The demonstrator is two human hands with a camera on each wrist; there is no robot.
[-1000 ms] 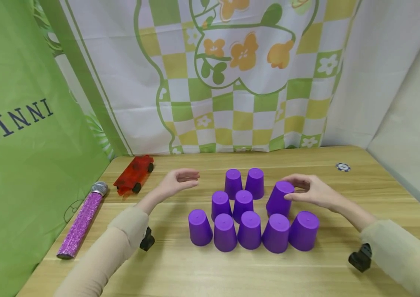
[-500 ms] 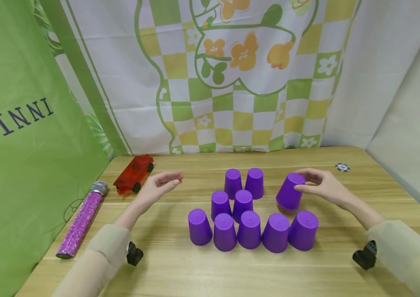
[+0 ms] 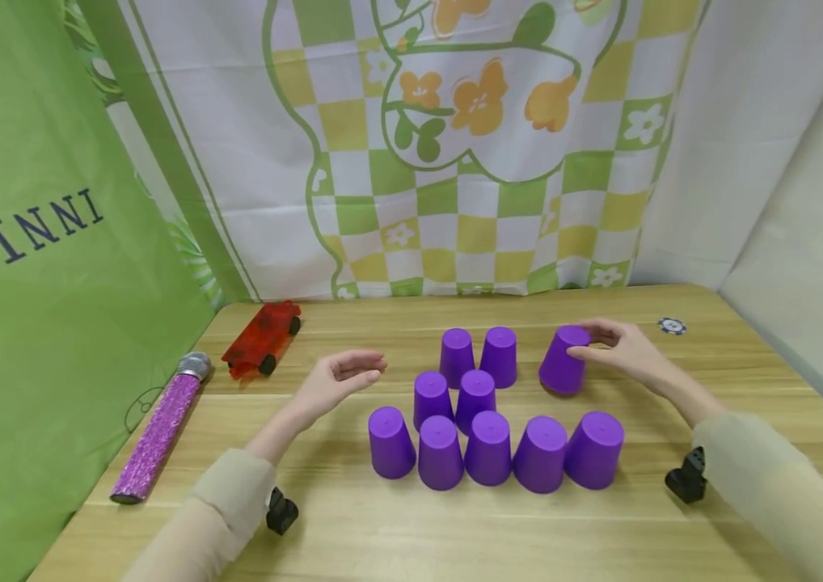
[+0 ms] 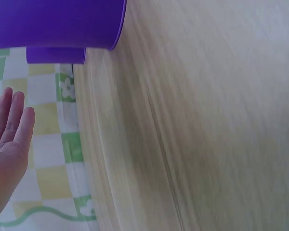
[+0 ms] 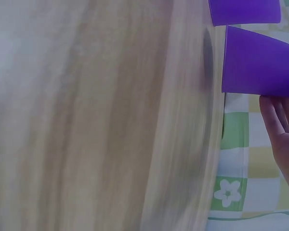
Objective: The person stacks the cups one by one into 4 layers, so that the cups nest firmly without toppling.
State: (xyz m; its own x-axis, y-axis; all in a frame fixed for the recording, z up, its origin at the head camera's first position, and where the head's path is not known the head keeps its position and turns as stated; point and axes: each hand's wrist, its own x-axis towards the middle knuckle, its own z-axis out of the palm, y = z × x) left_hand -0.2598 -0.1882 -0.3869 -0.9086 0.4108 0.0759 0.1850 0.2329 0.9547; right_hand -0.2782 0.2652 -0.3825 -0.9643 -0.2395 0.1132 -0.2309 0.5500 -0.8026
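Note:
My right hand [image 3: 626, 352] pinches an upside-down purple cup [image 3: 564, 362] from its right side, behind the right end of the front row. In the right wrist view this held cup [image 5: 260, 62] stands clear of the table, its shadow beside the rim. My left hand [image 3: 335, 384] hovers left of the cups, fingers extended and holding nothing; the left wrist view shows its open palm [image 4: 9, 154]. The other purple cups stand upside down: several in a front row [image 3: 490, 449], two in a middle row [image 3: 476, 402] and two at the back [image 3: 500, 358].
A red toy car [image 3: 262, 339] sits at the back left of the wooden table [image 3: 382, 533]. A glittery pink microphone [image 3: 164, 432] lies along the left edge. A poker chip [image 3: 672, 326] is at the back right. Fabric curtains [image 3: 470, 218] enclose the table.
My right hand has carried the cup away from the front row, toward the back and slightly right. The left hand drew back to the left, then returned partway right. The other cups stayed put.

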